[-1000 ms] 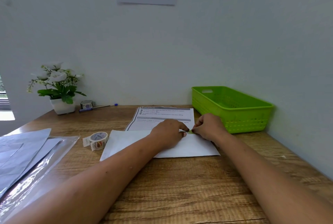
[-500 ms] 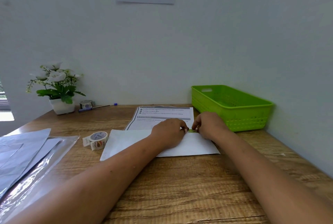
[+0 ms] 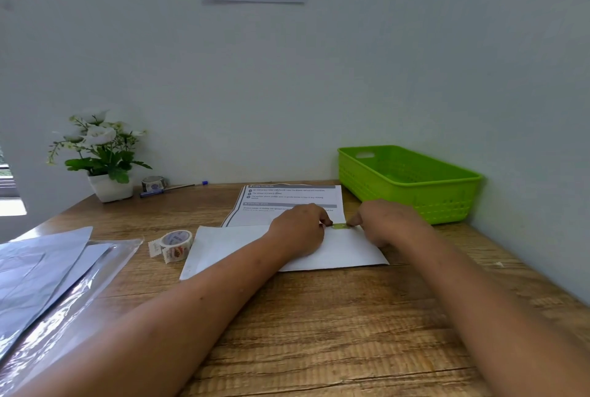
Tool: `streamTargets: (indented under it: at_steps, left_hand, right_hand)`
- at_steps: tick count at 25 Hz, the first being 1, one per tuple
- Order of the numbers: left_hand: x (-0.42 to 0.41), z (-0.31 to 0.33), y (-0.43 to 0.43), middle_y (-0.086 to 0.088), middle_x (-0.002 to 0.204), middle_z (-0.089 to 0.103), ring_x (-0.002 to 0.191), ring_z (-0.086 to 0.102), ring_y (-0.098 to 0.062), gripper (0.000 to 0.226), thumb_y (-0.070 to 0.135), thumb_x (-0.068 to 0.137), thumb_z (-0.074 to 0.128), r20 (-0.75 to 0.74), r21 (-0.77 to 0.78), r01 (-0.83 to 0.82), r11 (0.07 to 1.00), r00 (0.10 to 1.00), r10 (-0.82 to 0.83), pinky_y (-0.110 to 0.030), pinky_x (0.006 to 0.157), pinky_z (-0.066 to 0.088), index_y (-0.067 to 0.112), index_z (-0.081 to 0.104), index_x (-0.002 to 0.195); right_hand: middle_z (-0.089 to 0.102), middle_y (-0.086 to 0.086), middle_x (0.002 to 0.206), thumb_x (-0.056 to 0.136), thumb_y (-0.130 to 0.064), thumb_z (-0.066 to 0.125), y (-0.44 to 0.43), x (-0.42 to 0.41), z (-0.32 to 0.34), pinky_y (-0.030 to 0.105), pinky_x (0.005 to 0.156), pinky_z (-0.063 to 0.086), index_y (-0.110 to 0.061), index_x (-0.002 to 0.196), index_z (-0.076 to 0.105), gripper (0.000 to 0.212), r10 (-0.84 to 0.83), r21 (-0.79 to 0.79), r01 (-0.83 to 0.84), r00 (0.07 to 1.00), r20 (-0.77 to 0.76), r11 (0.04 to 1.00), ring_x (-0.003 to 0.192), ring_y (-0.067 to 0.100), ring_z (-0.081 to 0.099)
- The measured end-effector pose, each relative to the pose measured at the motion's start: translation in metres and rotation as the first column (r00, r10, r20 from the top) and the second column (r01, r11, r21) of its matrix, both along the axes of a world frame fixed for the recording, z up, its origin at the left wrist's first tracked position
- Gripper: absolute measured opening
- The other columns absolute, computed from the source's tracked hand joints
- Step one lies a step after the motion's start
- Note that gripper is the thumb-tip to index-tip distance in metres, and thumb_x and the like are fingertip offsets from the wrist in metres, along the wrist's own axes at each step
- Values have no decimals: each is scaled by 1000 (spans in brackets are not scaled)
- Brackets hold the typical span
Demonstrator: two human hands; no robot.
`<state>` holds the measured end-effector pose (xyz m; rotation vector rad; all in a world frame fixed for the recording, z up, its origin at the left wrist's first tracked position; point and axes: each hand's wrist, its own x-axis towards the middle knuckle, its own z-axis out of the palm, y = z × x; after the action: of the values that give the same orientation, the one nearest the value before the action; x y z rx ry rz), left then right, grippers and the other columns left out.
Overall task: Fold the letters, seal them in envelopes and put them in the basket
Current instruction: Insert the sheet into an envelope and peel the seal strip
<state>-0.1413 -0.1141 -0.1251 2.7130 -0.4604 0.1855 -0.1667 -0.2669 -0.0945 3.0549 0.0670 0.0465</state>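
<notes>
A white envelope point(image 3: 230, 246) lies flat on the wooden desk. Both hands rest on its far edge. A short strip of green tape point(image 3: 339, 226) sits on that edge between the fingertips. My left hand point(image 3: 300, 230) presses the strip's left end and my right hand point(image 3: 383, 221) presses its right end. A printed letter point(image 3: 287, 197) lies just behind the envelope, partly hidden by my left hand. The green plastic basket point(image 3: 447, 202) stands at the back right against the wall; nothing shows inside it.
A roll of patterned tape point(image 3: 175, 245) lies left of the envelope. More envelopes in clear plastic point(image 3: 48, 281) cover the left desk edge. A potted white flower point(image 3: 102, 157), a second tape roll point(image 3: 153, 182) and a pen point(image 3: 172, 189) stand by the back wall.
The fingertips have spread apart along the envelope's edge, uncovering the green tape strip between them. The envelope has not moved.
</notes>
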Motion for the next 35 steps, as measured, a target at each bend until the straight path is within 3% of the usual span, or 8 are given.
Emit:
streamTargets:
  at_steps: [5, 10, 14, 18, 21, 28, 32, 35]
  left_hand:
    - [0, 0, 0, 1, 128, 57, 113, 54, -23, 28, 22, 95, 43, 18, 17, 15, 1000, 1000, -15, -37, 94, 46, 30, 63, 114]
    - [0, 4, 3, -2, 127, 57, 111, 54, -22, 28, 21, 95, 44, -16, 4, 35, 999, 999, -35, -35, 94, 45, 28, 62, 117]
    - [1, 7, 8, -4, 126, 58, 112, 54, -22, 28, 25, 96, 48, -47, 1, 79, 997, 996, -79, -26, 87, 40, 27, 62, 120]
    - [3, 8, 13, -3, 126, 60, 112, 54, -19, 29, 25, 94, 51, -55, -26, 105, 994, 993, -106, -22, 85, 37, 27, 63, 120]
    - [3, 9, 14, -1, 128, 59, 113, 53, -19, 30, 21, 94, 50, -58, -50, 107, 993, 992, -110, -21, 84, 36, 28, 63, 120]
    - [4, 7, 12, -3, 130, 57, 115, 52, -20, 30, 22, 95, 50, -53, -46, 85, 995, 995, -87, -22, 84, 36, 29, 62, 120]
    - [3, 7, 13, -3, 129, 57, 115, 52, -20, 30, 23, 95, 49, -43, -43, 83, 996, 995, -84, -23, 83, 35, 29, 62, 121]
    - [3, 5, 13, -4, 126, 58, 113, 52, -20, 29, 24, 95, 48, -32, -33, 86, 996, 996, -87, -24, 83, 35, 29, 61, 121]
  right_hand:
    - [59, 0, 124, 88, -6, 45, 1, -6, 10, 36, 86, 50, -30, 127, 57, 47, 43, -98, -48, 998, -51, 994, 113, 25, 56]
    - [59, -1, 125, 90, -12, 48, 4, -14, 17, 34, 82, 50, -29, 116, 65, 36, 103, -70, -102, 995, 16, 992, 110, 23, 58]
    - [58, -7, 123, 83, -3, 47, 5, -12, 15, 26, 66, 44, -35, 101, 67, 42, 190, 145, -202, 977, 97, 969, 99, 17, 56]
    - [61, -12, 117, 83, -2, 41, 3, -7, 9, 31, 85, 50, -40, 123, 58, 58, 246, 184, -239, 969, -11, 953, 110, 14, 55]
    - [60, -11, 118, 83, 0, 39, 3, -4, 8, 34, 91, 49, -41, 124, 57, 61, 257, 171, -245, 965, -52, 954, 112, 15, 54]
    - [61, -13, 112, 83, -3, 39, 6, -2, 8, 28, 75, 46, -46, 110, 63, 56, 252, 168, -246, 968, -15, 955, 105, 13, 56]
    - [64, -12, 108, 82, -2, 41, -1, 0, 8, 30, 76, 48, -41, 94, 62, 46, 248, 259, -233, 968, -28, 937, 100, 12, 56]
    - [63, -7, 113, 83, -2, 40, -3, 2, 4, 33, 79, 49, -36, 103, 54, 42, 218, 276, -211, 976, 9, 937, 101, 15, 56]
